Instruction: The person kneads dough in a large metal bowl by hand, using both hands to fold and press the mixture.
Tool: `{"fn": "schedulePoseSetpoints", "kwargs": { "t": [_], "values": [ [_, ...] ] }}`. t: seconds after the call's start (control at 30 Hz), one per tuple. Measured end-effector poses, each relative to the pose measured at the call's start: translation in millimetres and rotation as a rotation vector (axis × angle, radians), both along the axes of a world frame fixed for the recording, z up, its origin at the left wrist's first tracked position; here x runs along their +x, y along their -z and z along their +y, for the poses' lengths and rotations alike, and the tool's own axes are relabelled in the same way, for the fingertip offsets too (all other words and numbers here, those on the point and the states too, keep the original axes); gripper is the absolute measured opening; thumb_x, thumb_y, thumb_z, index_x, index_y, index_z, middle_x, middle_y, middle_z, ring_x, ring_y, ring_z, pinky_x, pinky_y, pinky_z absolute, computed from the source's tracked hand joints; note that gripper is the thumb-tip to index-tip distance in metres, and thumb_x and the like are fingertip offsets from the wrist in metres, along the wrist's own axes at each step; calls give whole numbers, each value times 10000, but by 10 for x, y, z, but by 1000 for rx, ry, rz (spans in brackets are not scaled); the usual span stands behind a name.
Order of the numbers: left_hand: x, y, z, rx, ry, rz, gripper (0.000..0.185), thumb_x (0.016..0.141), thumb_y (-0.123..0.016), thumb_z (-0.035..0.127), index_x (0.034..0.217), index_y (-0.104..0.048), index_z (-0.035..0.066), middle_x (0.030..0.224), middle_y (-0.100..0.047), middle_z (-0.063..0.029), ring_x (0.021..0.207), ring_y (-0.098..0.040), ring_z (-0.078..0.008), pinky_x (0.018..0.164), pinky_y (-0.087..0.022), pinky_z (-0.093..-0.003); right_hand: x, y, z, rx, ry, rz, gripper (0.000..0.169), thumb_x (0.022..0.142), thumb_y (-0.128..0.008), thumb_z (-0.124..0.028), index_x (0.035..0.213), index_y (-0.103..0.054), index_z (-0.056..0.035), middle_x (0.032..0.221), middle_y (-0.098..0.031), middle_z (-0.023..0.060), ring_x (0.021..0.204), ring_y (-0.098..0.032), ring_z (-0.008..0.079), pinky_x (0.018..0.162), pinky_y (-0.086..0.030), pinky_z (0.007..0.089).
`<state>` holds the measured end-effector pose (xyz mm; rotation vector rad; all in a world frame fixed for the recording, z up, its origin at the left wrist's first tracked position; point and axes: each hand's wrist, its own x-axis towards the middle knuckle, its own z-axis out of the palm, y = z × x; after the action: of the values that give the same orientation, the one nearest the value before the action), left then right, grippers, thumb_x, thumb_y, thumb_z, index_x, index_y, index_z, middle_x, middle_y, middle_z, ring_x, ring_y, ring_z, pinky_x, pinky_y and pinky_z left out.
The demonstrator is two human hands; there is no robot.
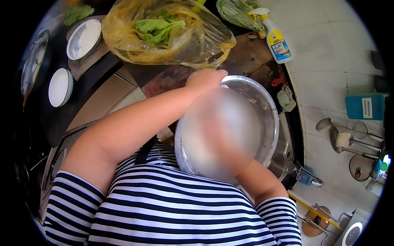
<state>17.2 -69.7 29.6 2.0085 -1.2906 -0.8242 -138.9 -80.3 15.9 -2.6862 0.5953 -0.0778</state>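
Observation:
A large, deep metal basin (272, 123) is right in front of me, close against my striped top. My left hand (207, 79) holds its far left rim, with some of the fingers hidden from view. My right forearm reaches over the near right side, and my right hand (217, 130) is down inside the basin. A round blur covers that hand and most of the basin's contents, so its fingers and what they touch cannot be made out. Whitish residue clings to the inner wall.
Beyond the basin lies a yellow plastic bag (197, 46) with leafy greens (160, 29). A bowl of white powder (84, 38) and a white bowl (60, 87) stand left. A spray bottle (277, 43), a rag (286, 99) and a sink (284, 144) are right; utensils (357, 138) hang by the tiled wall.

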Motion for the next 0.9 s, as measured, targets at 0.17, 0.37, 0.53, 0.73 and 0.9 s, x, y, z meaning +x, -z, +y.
{"fn": "schedulePoseSetpoints", "kwargs": {
  "t": [0.17, 0.37, 0.53, 0.73, 0.9],
  "values": [
    [2, -2, 4, 16, -10, -4, 424, 813, -666, 305, 1175, -580, 102, 1048, -643, -159, 986, -600, -345, 821, -468, -450, 72, 290, -252, 63, 32, 57, 516, 848, -546, -434, 1202, -506, -61, 1008, -587, 203, 884, -592, 357, 755, -470, 462],
    [-17, -40, -30, 14, -30, -62, 426, 810, -671, 317, 1163, -590, 93, 1057, -644, -157, 987, -599, -348, 826, -470, -449, 18, 108, -357, 707, 205, 26, 609, 879, -459, -566, 1155, -570, -35, 951, -625, 178, 854, -611, 318, 750, -474, 445],
    [-15, -26, -17, -16, -64, -110, 452, 808, -668, 327, 1184, -583, 91, 1071, -638, -173, 995, -598, -350, 835, -473, -441, 42, -360, -101, 54, -211, 357, 630, 909, -376, -583, 1041, -669, -41, 847, -651, 138, 844, -604, 264, 779, -458, 425],
    [-34, -8, -22, -45, -40, -130, 451, 802, -670, 323, 1180, -589, 90, 1042, -645, -179, 980, -603, -354, 827, -476, -438, -604, -468, 115, 409, -143, 160, 512, 744, -640, -379, 1127, -566, -48, 1034, -575, 170, 961, -553, 345, 866, -443, 425],
    [-11, 21, 13, -53, -63, -101, 434, 798, -674, 318, 1154, -599, 80, 1024, -650, -181, 968, -607, -356, 824, -477, -435, -864, -483, 305, 28, -254, 41, 420, 715, -661, -386, 1004, -635, -82, 1019, -570, 133, 969, -526, 326, 834, -439, 437]
  ]
}}
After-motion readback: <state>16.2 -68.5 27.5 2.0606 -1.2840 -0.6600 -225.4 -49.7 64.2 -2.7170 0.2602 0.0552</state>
